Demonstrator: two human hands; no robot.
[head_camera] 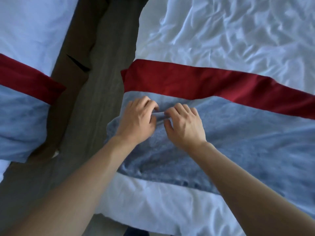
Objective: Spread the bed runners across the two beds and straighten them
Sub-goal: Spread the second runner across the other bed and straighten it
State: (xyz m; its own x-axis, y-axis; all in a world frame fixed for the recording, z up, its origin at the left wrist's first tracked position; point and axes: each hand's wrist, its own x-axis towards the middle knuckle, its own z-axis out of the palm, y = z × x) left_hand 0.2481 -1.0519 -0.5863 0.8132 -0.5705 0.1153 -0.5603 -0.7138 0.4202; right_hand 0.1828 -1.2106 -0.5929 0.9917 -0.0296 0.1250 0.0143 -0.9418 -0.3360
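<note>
A blue fleecy runner (238, 142) lies across the right bed (221, 40), with a red runner (204, 82) along its far edge. My left hand (136, 120) and my right hand (185, 125) rest side by side on the blue runner near its left end. Between them both pinch a small raised fold of the blue cloth. The runner is wrinkled around my wrists. On the left bed (30, 28) a second blue runner (22, 125) and a second red runner (25, 77) lie across the white sheet and hang over the bed's edge.
A dark grey floor strip (98, 82) runs between the two beds. The right bed's white sheet is heavily creased beyond the red runner. A band of white sheet (153, 201) shows nearer to me than the blue runner.
</note>
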